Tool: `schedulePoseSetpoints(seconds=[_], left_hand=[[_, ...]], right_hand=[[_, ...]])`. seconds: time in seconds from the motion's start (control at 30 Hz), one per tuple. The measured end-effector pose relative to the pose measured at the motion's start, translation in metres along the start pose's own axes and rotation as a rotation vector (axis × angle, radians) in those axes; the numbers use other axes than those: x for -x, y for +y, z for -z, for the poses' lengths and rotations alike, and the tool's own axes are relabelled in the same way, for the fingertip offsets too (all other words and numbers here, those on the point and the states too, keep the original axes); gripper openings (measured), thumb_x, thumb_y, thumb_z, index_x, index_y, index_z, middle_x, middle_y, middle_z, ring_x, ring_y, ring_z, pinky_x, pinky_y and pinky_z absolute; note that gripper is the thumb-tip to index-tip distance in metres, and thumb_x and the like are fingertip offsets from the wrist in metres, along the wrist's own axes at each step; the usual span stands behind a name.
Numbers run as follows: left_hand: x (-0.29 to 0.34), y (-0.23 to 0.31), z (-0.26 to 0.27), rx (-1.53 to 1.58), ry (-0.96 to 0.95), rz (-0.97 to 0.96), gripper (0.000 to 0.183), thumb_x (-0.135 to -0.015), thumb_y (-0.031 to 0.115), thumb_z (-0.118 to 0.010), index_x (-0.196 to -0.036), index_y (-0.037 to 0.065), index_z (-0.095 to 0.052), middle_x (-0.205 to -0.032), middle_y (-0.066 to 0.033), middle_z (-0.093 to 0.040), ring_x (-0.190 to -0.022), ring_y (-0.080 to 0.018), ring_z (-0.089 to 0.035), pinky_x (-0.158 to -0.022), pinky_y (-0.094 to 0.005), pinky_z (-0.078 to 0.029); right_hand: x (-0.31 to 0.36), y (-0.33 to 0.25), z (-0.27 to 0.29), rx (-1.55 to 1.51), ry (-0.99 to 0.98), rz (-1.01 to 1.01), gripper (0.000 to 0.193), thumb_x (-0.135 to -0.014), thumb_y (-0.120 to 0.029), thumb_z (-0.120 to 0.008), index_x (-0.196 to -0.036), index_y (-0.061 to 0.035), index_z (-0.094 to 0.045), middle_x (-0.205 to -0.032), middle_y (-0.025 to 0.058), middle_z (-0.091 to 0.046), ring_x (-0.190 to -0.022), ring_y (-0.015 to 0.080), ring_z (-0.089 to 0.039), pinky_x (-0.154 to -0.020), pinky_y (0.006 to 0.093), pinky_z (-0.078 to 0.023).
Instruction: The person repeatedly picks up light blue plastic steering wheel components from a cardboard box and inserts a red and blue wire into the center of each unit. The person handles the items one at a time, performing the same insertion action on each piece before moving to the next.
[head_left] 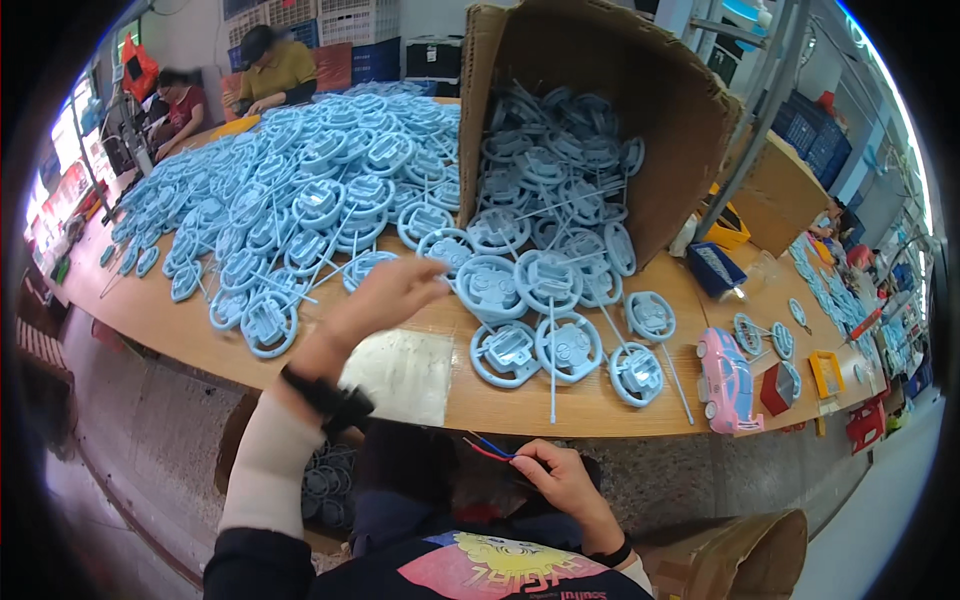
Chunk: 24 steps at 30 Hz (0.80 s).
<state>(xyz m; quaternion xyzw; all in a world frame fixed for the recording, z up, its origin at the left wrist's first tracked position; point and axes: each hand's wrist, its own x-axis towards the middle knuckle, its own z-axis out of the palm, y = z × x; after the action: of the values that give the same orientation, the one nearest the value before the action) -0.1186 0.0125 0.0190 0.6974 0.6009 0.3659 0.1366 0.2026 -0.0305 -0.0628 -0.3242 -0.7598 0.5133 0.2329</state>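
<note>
Right hand (562, 480): below the table's front edge, above the lap. Thumb and forefinger pressed together, pinching a few thin wires (490, 447); we make out a red one and a blue one, their ends sticking out to the left. The other fingers curl under. Forearm comes up from lower right, slanting in toward the middle, with a black band (612, 552) at the wrist.

Left hand (398, 288): raised over the table (270, 372), fingers reaching to the right, loosely bent and blurred. Fingertips lie at the nearest blue toy steering wheels (488, 288); we cannot tell whether they touch or grip one. Arm rises from lower left, bent at the wrist, with a black watch-like strap (330, 400) and a pale sleeve (268, 470).

Around the hands: we note more of these wheels, most with a thin rod, heaped left and behind, and others spilling from a cardboard box (600, 30) lying on its side. Below the left hand, a whitish sheet (398, 378) at the table edge. Well to the right, a pink toy car (727, 382). Across the table, two people sit beyond the heap.
</note>
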Motion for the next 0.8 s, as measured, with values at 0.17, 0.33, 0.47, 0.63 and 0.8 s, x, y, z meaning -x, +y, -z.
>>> schedulePoseSetpoints(seconds=[0.17, 0.33, 0.47, 0.63, 0.8], left_hand=[[-0.14, -0.046, -0.05, -0.3, 0.062, -0.022, 0.048, -0.077, 0.039, -0.063, -0.107, 0.002, -0.062, -0.104, -0.022, -0.061, -0.098, -0.034, -0.058, -0.088, -0.0378, -0.045], [-0.19, -0.046, -0.063, -0.556, -0.357, 0.251, 0.086, -0.06, 0.06, -0.069, -0.115, -0.005, -0.055, -0.123, -0.0199, -0.053, -0.112, -0.034, -0.053, -0.092, -0.0391, -0.044], [-0.198, -0.025, -0.071, -0.62, -0.378, 0.27, 0.093, -0.053, 0.061, -0.073, -0.116, -0.006, -0.054, -0.123, -0.0262, -0.05, -0.111, -0.0366, -0.053, -0.092, -0.0394, -0.044], [-0.13, 0.015, -0.01, -0.387, 0.104, 0.192, 0.092, -0.056, 0.05, -0.077, -0.118, -0.01, -0.047, -0.115, -0.0292, -0.048, -0.106, -0.0386, -0.051, -0.091, -0.0379, -0.043], [-0.038, 0.029, -0.024, -0.034, 0.32, 0.114, 0.087, -0.064, 0.044, -0.077, -0.124, -0.007, -0.041, -0.118, -0.0229, -0.047, -0.107, -0.0295, -0.05, -0.093, -0.035, -0.04]], right_hand=[[0.011, -0.001, -0.002, -0.006, -0.006, 0.007, 0.015, -0.085, -0.016, -0.063, -0.088, -0.0011, -0.062, -0.067, 0.0022, -0.059, -0.061, 0.0062, -0.052, -0.056, 0.0229, -0.043], [0.022, 0.001, 0.003, -0.003, 0.015, 0.01, 0.016, -0.085, -0.017, -0.063, -0.089, -0.0016, -0.062, -0.067, 0.0019, -0.058, -0.061, 0.0061, -0.051, -0.056, 0.023, -0.043], [0.022, 0.007, 0.01, 0.009, 0.058, 0.017, 0.017, -0.086, -0.019, -0.061, -0.09, -0.0017, -0.062, -0.069, 0.0048, -0.059, -0.062, 0.0096, -0.054, -0.058, 0.025, -0.044], [0.012, 0.002, 0.01, -0.064, 0.065, 0.051, 0.015, -0.086, -0.016, -0.061, -0.087, -0.0011, -0.063, -0.069, 0.0002, -0.059, -0.064, 0.0059, -0.052, -0.057, 0.0216, -0.042], [-0.016, 0.009, 0.023, -0.189, 0.157, 0.036, 0.018, -0.09, -0.019, -0.055, -0.084, -0.0022, -0.06, -0.065, -0.0024, -0.053, -0.056, 0.0041, -0.045, -0.05, 0.0191, -0.035]])
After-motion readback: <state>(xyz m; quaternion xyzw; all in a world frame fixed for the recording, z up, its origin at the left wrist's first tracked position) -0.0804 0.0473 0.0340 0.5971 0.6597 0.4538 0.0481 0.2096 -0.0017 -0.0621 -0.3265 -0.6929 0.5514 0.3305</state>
